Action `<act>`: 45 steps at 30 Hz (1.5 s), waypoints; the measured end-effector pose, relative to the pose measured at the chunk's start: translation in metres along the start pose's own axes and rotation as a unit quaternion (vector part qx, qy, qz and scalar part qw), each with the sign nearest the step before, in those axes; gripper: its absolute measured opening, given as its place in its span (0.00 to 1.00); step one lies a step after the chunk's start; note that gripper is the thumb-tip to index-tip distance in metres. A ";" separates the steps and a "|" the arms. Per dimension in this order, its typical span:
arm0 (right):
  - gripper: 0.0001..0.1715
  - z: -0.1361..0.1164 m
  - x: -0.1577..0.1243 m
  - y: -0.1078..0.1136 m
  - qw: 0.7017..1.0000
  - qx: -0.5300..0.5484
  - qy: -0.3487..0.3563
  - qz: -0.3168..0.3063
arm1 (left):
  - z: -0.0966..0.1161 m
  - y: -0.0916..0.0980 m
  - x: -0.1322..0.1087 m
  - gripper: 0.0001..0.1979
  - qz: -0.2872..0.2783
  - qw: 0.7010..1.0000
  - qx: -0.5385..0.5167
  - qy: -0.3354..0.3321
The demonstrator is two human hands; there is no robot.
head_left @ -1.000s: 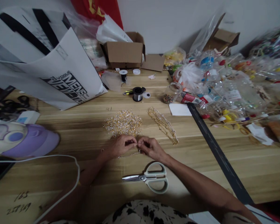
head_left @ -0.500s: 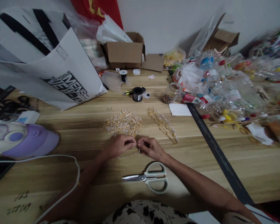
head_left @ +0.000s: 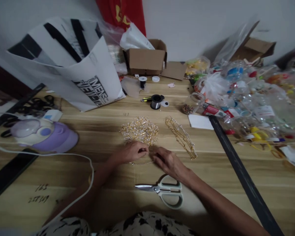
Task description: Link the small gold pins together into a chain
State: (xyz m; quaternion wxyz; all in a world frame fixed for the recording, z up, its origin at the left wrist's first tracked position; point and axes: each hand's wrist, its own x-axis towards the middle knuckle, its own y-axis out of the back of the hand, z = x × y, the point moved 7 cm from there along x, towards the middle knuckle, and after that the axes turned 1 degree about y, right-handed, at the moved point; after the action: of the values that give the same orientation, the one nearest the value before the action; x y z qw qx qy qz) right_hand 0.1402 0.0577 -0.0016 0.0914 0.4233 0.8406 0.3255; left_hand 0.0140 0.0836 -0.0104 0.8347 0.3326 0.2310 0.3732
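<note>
In the head view my left hand (head_left: 135, 151) is closed in a pinch at the near edge of a pile of gold and clear beaded pieces (head_left: 140, 129). Whatever lies between its fingertips is too small to make out. My right hand (head_left: 167, 161) is closed beside it, a small gap away, with curled fingers. A thin chain (head_left: 141, 163) lies in a shallow curve below both hands, and its right end meets my right fingertips. Nearer my body rest scissors (head_left: 159, 189) with pale handles, blades pointing left. Several gold beaded chains (head_left: 182, 137) lie to the right of the pile.
Behind the pile stand a wire spool (head_left: 156, 102), a black thread spool (head_left: 142, 83) and a jar of beads (head_left: 193, 103). A paper bag (head_left: 98, 82) and a purple device (head_left: 61, 136) with a white cord (head_left: 92, 170) occupy the left. Plastic bottles (head_left: 263, 95) crowd the right.
The camera view has shifted, so the table things appear further right. My hands have drawn slightly apart, leaving a gap where their fingertips met. The scissors lie as before.
</note>
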 end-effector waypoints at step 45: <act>0.06 0.008 0.002 0.010 0.991 -0.083 -0.017 -0.101 | 0.003 -0.014 0.010 0.07 0.031 0.916 -0.400 0.000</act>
State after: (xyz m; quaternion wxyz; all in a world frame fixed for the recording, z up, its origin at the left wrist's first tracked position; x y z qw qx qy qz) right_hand 0.1486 0.0676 -0.0010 0.1728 0.3324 0.8474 0.3763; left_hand 0.0279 0.0831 -0.0198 0.8861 -0.0224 0.0522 0.4599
